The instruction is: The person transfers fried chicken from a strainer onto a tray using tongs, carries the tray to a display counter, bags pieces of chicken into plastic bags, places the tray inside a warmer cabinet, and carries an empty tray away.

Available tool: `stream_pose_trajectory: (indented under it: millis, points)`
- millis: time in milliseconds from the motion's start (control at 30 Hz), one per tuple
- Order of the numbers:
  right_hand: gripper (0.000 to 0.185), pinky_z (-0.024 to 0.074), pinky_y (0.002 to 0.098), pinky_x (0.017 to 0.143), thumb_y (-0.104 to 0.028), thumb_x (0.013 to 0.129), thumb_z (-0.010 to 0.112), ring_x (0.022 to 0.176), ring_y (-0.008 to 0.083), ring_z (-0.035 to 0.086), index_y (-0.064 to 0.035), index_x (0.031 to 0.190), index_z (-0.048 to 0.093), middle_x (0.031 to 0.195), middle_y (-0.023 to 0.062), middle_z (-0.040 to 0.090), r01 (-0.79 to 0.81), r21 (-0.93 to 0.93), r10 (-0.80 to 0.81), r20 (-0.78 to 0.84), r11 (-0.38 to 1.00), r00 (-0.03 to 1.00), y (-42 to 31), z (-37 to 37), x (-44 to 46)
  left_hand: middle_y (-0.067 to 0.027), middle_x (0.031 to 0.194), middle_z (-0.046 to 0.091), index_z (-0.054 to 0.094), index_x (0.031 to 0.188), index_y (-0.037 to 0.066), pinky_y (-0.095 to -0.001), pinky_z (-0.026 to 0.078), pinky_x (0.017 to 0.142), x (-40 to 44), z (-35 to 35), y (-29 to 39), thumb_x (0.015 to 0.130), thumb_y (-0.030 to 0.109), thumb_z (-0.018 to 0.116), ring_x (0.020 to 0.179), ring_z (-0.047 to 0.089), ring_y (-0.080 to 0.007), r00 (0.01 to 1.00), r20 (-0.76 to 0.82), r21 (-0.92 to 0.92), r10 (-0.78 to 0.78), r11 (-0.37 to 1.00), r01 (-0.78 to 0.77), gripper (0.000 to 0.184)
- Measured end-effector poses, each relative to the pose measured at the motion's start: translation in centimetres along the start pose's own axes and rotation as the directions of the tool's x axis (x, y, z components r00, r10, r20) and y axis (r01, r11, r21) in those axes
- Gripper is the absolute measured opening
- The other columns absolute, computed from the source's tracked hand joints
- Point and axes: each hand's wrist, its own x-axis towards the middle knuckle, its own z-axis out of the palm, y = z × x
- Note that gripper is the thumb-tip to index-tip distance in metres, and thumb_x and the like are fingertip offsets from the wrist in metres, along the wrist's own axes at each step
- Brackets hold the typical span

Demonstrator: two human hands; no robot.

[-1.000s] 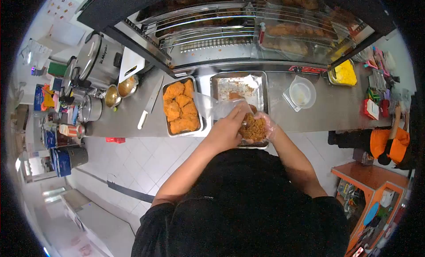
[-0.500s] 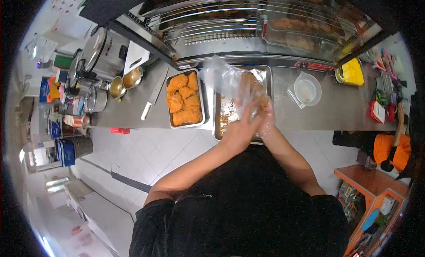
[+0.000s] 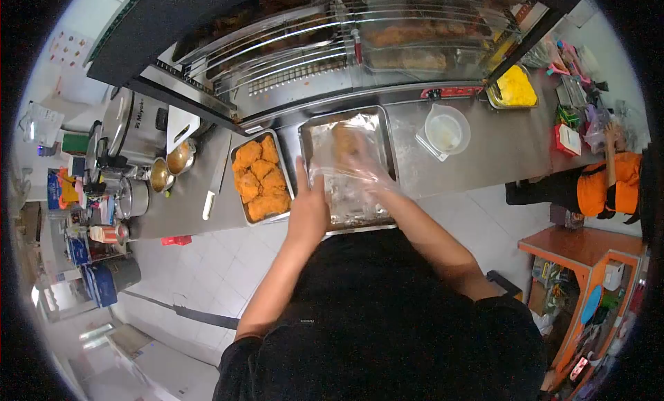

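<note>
My right hand [image 3: 372, 176], inside clear plastic [image 3: 356, 169] and smeared by motion, is over the foil-lined metal tray [image 3: 387, 148]. A blurred brown piece of fried chicken [image 3: 343, 142] is at its fingertips and seems to be held through the plastic. My left hand [image 3: 310, 211] is at the tray's left front edge, with its fingers stretched out and apart. Close to those fingertips lies the edge of the plastic; whether they touch cannot be made out. On the left, a smaller metal tray [image 3: 238, 193] holds several orange fried chicken pieces [image 3: 263, 173].
Behind the trays stands a glass display case [image 3: 297, 76]. A knife [image 3: 211, 197], metal bowls [image 3: 160, 174] and a large cooker [image 3: 131, 124] are on the left. To the right are a plastic tub [image 3: 446, 131] and a yellow-filled container [image 3: 513, 88]. Another person [image 3: 609, 183] stands far right.
My left hand has come away from my right and moved left, its fingers now spread. My right hand and the brown piece have shifted left over the tray. The view has turned slightly.
</note>
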Motion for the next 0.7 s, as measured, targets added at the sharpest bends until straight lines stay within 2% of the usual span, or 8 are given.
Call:
stream_pose_trajectory:
  millis: [100,167,233,267,333,433,500,700]
  points:
    - [0.055,0.0442,0.0435,0.107,-0.029,0.100,0.052,0.130,0.0343,0.052,-0.0101,0.150,0.041,0.140,0.0240,0.054,0.359,-0.546,-0.129,0.413,0.757,0.901,-4.6,-0.2,-0.5,-0.0357,0.156,0.023,0.032,0.149,-0.007,-0.0443,0.050,0.099,2.0,-0.9,-1.3,0.073,-0.004,0.065,0.136,0.041,-0.0484,0.988,-0.087,-0.101,0.127,0.986,-0.135,0.082]
    - [0.040,0.0494,0.0388,0.098,-0.020,0.100,0.050,0.114,0.0350,0.063,-0.0108,0.139,0.054,0.127,0.0207,0.063,0.325,-0.481,-0.035,0.518,0.814,0.855,-4.4,0.1,0.0,-0.0372,0.154,0.028,0.023,0.154,-0.005,-0.0426,0.047,0.104,3.6,-2.3,-2.3,0.073,0.000,0.066,0.141,0.037,-0.0465,0.986,-0.098,-0.148,0.134,0.978,-0.148,0.091]
    - [0.032,0.0519,0.0371,0.093,-0.015,0.099,0.052,0.104,0.0338,0.067,-0.0101,0.129,0.063,0.117,0.0192,0.069,0.244,-0.491,0.114,0.591,0.836,0.799,-15.6,-2.0,-2.3,-0.0304,0.130,0.055,0.028,0.153,-0.004,-0.0369,0.056,0.077,3.5,-5.0,-1.8,0.075,0.000,0.065,0.102,0.064,-0.0324,0.999,0.020,-0.440,-0.034,0.897,0.039,0.087]
    - [0.025,0.0533,0.0367,0.090,-0.007,0.096,0.055,0.098,0.0299,0.070,-0.0085,0.117,0.069,0.109,0.0180,0.071,0.541,-0.195,-0.430,0.418,0.818,0.800,-12.4,-2.8,-1.8,-0.0264,0.123,0.059,0.028,0.153,-0.004,-0.0348,0.055,0.069,3.1,-7.3,-0.7,0.075,0.000,0.064,0.088,0.066,-0.0269,0.978,0.152,-0.513,-0.146,0.834,0.204,0.086]
    - [0.027,0.0531,0.0366,0.090,-0.004,0.091,0.061,0.100,0.0299,0.070,-0.0069,0.116,0.069,0.111,0.0196,0.070,0.260,0.278,-0.313,0.164,0.925,0.936,-13.4,-5.2,-0.6,-0.0135,0.103,0.063,0.031,0.152,-0.001,-0.0268,0.044,0.043,1.8,-9.1,0.6,0.076,-0.003,0.060,0.052,0.054,-0.0092,0.963,0.179,-0.660,-0.202,0.702,0.270,0.081]
    - [0.032,0.0526,0.0405,0.092,-0.012,0.091,0.060,0.106,0.0290,0.067,-0.0061,0.122,0.065,0.112,0.0185,0.069,0.363,-0.558,-0.415,0.037,0.746,0.909,-8.6,-9.2,3.5,-0.0178,0.113,0.062,0.033,0.151,0.000,-0.0263,0.043,0.041,-0.3,-11.1,0.8,0.075,-0.006,0.055,0.055,0.057,-0.0111,0.960,0.157,-0.722,-0.232,0.636,0.272,0.079]
    - [0.034,0.0517,0.0427,0.095,-0.014,0.088,0.063,0.109,0.0339,0.065,-0.0043,0.121,0.064,0.114,0.0205,0.068,0.124,-0.828,0.020,0.161,0.547,0.987,-3.8,-7.3,4.2,-0.0200,0.124,0.059,0.031,0.153,0.001,-0.0252,0.043,0.039,-1.5,-12.0,1.2,0.073,-0.008,0.051,0.055,0.057,-0.0115,0.949,0.075,-0.700,-0.306,0.662,0.268,0.083]
    - [0.056,0.0526,0.0415,0.091,-0.016,0.072,0.075,0.103,0.0354,0.066,-0.0033,0.124,0.058,0.112,0.0209,0.067,0.077,-0.899,0.178,0.169,0.431,0.970,8.9,-2.1,2.4,-0.0234,0.154,0.039,0.027,0.157,0.005,-0.0238,0.046,0.040,-2.5,-13.5,1.0,0.070,-0.011,0.047,0.060,0.062,-0.0125,0.960,-0.027,-0.624,-0.277,0.755,0.200,0.091]
